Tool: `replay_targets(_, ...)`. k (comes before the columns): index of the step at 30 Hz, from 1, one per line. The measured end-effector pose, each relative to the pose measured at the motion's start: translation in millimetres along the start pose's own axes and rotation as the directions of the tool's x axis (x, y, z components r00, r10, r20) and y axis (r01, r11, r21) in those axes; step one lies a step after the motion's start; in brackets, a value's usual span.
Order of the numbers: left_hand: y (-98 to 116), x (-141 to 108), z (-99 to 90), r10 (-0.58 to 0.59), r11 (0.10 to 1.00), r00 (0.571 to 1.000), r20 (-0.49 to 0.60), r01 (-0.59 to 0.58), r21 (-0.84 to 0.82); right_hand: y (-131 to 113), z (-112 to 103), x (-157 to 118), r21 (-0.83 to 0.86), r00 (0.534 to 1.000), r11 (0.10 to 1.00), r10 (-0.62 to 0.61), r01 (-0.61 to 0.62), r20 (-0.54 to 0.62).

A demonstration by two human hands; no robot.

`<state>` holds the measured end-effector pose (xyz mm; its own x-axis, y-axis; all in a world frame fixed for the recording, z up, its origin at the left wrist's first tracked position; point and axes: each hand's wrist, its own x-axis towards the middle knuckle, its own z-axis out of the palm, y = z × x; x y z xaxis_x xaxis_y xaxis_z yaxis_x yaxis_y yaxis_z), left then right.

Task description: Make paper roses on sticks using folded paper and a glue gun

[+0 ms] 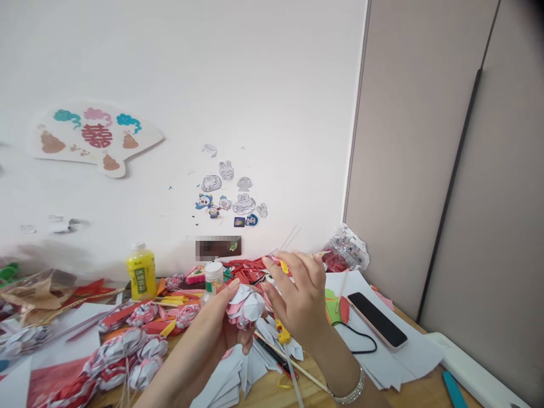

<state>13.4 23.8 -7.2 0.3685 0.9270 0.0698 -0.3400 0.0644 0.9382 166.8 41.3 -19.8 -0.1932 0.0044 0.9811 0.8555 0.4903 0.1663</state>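
My left hand (225, 317) grips a white and pink folded-paper flower (246, 306) between its thumb and fingers. Close to the flower's right side, my right hand (297, 289) has its thumb and forefinger apart, the fingers bent. Thin, pale wire-like strands (290, 238) rise past the right forefinger; whether that hand touches them I cannot tell. A yellow-tipped tool (282, 331) and a black pen (272, 352) lie below the hands, near folded white paper pieces (225, 377).
More paper flowers (119, 345) cover the table's left side. A yellow bottle (141, 272) and a white-capped jar (213, 277) stand near the wall. To the right, a phone (377, 319) rests on white sheets (408, 360), beside a black cord (365, 351). Red paper strips (244, 272) are heaped behind.
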Motion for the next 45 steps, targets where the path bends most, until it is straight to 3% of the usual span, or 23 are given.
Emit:
replay_targets(2, -1, 0, 0.0, 0.002, 1.000, 1.000, -0.021, -0.002, 0.002, 3, -3, 1, 0.124, 0.999, 0.992, -0.021, 0.015, 0.043)
replay_targets(6, -1, -1, 0.9, -0.025, 1.000, 0.999, -0.032, 0.025, 0.011, 10, -6, 5, 0.391, 0.989, 0.917, 0.018, -0.074, 0.145)
replay_targets(13, -5, 1, -4.3, -0.081, 0.997, 0.995, 0.059, 0.081, 0.005, 14, -12, 13, 0.610, 0.970, 0.787, -0.068, -0.091, 0.232)
replay_targets(19, -13, 6, -9.4, -0.134, 0.991, 0.986, 0.100, 0.132, 0.020, 21, -16, 9, 0.560, 0.940, 0.826, -0.142, -0.060, 0.311)
replay_targets(23, -9, 5, -11.3, -0.110, 0.993, 0.990, 0.085, 0.107, 0.044, 17, -14, 8, 0.463, 0.926, 0.886, -0.164, -0.013, 0.340)
replay_targets(31, -7, 4, -19.6, -0.130, 0.985, 0.990, 0.054, 0.123, 0.124, 8, -15, 7, 0.220, 0.902, 0.956, -0.263, 0.196, 0.341)
replay_targets(36, -6, 5, -19.3, -0.177, 0.977, 0.982, 0.062, 0.168, 0.130, 8, -16, 6, 0.257, 0.876, 0.935, -0.325, 0.243, 0.356)
replay_targets(45, -4, 2, -19.6, -0.143, 0.974, 0.987, 0.072, 0.127, 0.189, 3, -12, 2, 0.304, 0.924, 0.935, -0.269, 0.183, 0.271)
